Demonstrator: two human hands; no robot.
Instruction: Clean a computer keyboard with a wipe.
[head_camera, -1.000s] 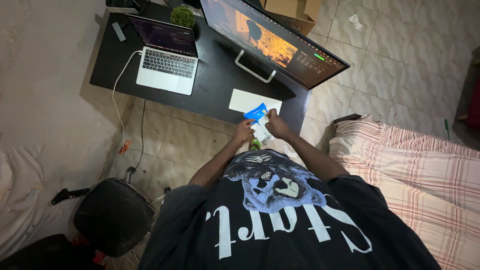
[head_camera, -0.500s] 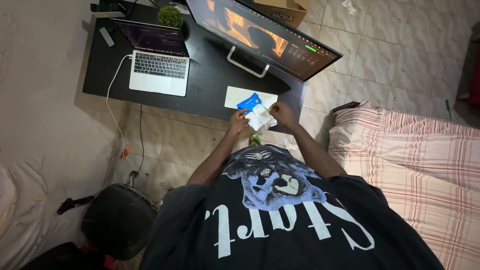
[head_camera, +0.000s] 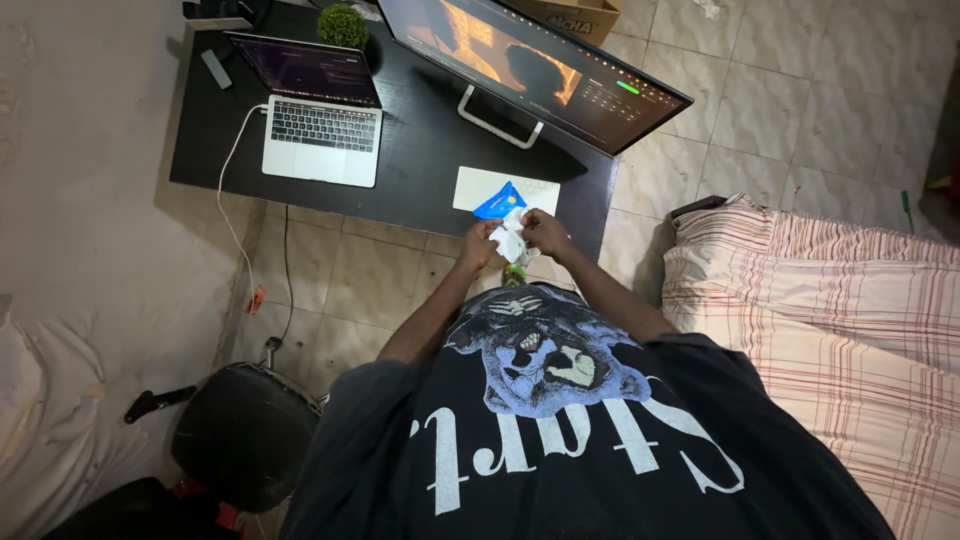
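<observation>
Both hands (head_camera: 478, 243) (head_camera: 546, 232) pinch crumpled white wipe (head_camera: 510, 240), blue pkt (head_camera: 499, 203).

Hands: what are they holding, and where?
Both the left hand and right hand grip a white wipe by its sides; a blue packet sticks up behind.

Blue packet (head_camera: 499, 202), white wipe (head_camera: 510, 240), black desk (head_camera: 420, 160)

One view only: we see from a head-worn camera, high up, facing steeply down past our chest. Our hands (head_camera: 512, 238) sit mid-frame, fairly far off. Desk (head_camera: 420, 170) lies toward the top edge, bed (head_camera: 830, 300) at right, floor (head_camera: 340, 290) below. We have no second view to overlap.
</observation>
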